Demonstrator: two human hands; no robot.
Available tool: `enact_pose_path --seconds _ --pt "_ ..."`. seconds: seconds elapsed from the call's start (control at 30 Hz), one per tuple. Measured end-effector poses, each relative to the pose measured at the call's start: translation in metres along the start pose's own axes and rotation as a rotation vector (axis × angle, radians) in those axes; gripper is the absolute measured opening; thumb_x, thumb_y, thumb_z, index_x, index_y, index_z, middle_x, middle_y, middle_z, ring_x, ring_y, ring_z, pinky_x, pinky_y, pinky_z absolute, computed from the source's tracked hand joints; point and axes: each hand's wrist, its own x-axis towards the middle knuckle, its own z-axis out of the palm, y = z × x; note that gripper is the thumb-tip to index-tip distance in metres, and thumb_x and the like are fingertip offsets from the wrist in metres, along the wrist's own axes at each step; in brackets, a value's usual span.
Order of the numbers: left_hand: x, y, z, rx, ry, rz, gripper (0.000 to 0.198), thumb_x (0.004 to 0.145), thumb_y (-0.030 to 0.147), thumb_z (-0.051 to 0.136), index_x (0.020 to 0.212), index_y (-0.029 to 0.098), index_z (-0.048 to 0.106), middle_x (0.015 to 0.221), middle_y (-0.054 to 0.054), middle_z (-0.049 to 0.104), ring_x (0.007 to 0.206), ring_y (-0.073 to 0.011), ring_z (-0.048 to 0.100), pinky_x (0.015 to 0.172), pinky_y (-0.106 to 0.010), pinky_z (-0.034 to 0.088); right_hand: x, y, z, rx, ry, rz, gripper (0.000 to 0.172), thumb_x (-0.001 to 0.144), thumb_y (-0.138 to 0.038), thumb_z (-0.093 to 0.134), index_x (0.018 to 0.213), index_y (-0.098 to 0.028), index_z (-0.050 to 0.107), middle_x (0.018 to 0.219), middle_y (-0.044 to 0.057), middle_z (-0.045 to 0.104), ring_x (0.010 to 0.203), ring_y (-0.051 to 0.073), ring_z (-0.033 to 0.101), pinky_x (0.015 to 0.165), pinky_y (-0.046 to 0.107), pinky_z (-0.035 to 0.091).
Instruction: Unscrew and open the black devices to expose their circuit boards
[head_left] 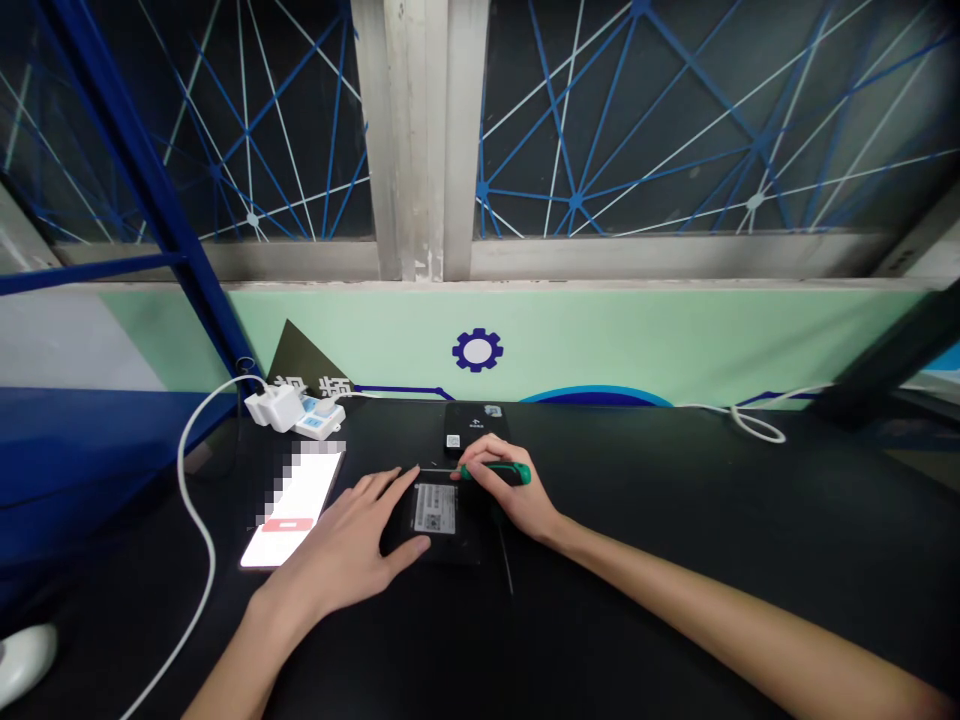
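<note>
In my right hand [514,492] is a screwdriver [517,472] with a green and black handle, fingers closed round it. Its thin shaft points left, lying across the far edge of a flat black device [466,545]. This device rests on the table and bears a white printed label [435,508]. My left hand [367,530] lies over the device's left side, thumb and fingers spread. Its index fingertip is close to the screwdriver's tip; whether they touch I cannot tell. A thin dark strip [507,565] lies right of the device, its kind unclear.
A small black box [475,420] with stickers stands beyond my hands. Left of them lies a phone [296,510] with a lit screen. A power strip [319,417] with a white charger [276,407], a white cable [196,510] and a mouse [27,662] are further left. Another cable [754,425] lies back right.
</note>
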Motion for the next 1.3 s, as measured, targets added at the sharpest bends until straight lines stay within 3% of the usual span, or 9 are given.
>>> enact_pose_path --seconds 0.37,0.53,0.63,0.8,0.9,1.07,1.3 --pt "0.004 0.001 0.001 0.020 0.033 -0.006 0.078 0.087 0.070 0.047 0.152 0.030 0.033 0.156 -0.006 0.039 0.141 -0.0324 0.038 0.111 -0.048 0.037 -0.002 0.001 0.000 0.186 0.001 0.077 0.031 0.088 -0.049 0.063 0.079 -0.020 0.067 0.075 0.006 0.075 0.074 0.023 0.071 0.073 0.035 0.054" --pt "0.001 0.000 0.002 0.011 0.035 -0.003 0.077 0.088 0.071 0.046 0.153 0.032 0.032 0.160 -0.003 0.033 0.144 -0.0314 0.034 0.113 -0.048 0.035 -0.001 0.001 0.001 0.225 0.068 0.116 0.028 0.087 -0.045 0.065 0.077 -0.019 0.066 0.071 0.004 0.073 0.068 0.021 0.069 0.070 0.032 0.053" --pt "0.000 0.002 0.000 -0.002 0.064 -0.009 0.067 0.094 0.068 0.037 0.149 0.030 0.038 0.156 -0.003 0.040 0.142 -0.0299 0.038 0.113 -0.047 0.036 0.000 0.003 0.003 0.195 0.120 0.116 0.026 0.088 -0.044 0.064 0.079 -0.020 0.065 0.074 0.004 0.072 0.072 0.021 0.069 0.072 0.032 0.052" --pt "0.002 0.009 -0.001 0.079 0.134 -0.041 0.051 0.099 0.057 0.032 0.131 0.024 0.054 0.127 -0.008 0.062 0.117 -0.0289 0.058 0.094 -0.043 0.048 0.001 0.005 0.004 0.168 0.139 0.104 0.024 0.090 -0.042 0.064 0.082 -0.019 0.066 0.079 0.005 0.072 0.078 0.021 0.069 0.077 0.031 0.052" --pt "0.005 0.008 0.002 0.148 0.180 -0.056 0.042 0.097 0.052 0.039 0.120 0.023 0.058 0.114 -0.008 0.065 0.104 -0.0283 0.060 0.084 -0.040 0.049 0.001 0.006 0.005 0.187 0.135 0.102 0.024 0.090 -0.041 0.064 0.081 -0.019 0.066 0.078 0.004 0.071 0.076 0.020 0.068 0.076 0.031 0.051" --pt "0.005 0.008 0.003 0.169 0.189 -0.114 0.032 0.096 0.042 0.042 0.113 0.022 0.061 0.104 -0.007 0.066 0.098 -0.0251 0.061 0.077 -0.034 0.045 0.001 0.007 0.005 0.202 0.135 0.106 0.024 0.090 -0.040 0.064 0.081 -0.018 0.066 0.078 0.004 0.070 0.076 0.019 0.067 0.076 0.030 0.050" --pt "0.003 0.016 -0.009 0.190 0.064 -0.237 0.027 0.096 0.039 0.046 0.076 0.022 0.056 0.074 -0.001 0.063 0.071 -0.0207 0.061 0.058 -0.030 0.030 0.000 0.006 0.003 0.183 0.126 0.104 0.023 0.090 -0.039 0.065 0.079 -0.019 0.066 0.076 0.003 0.070 0.075 0.019 0.066 0.075 0.031 0.049"
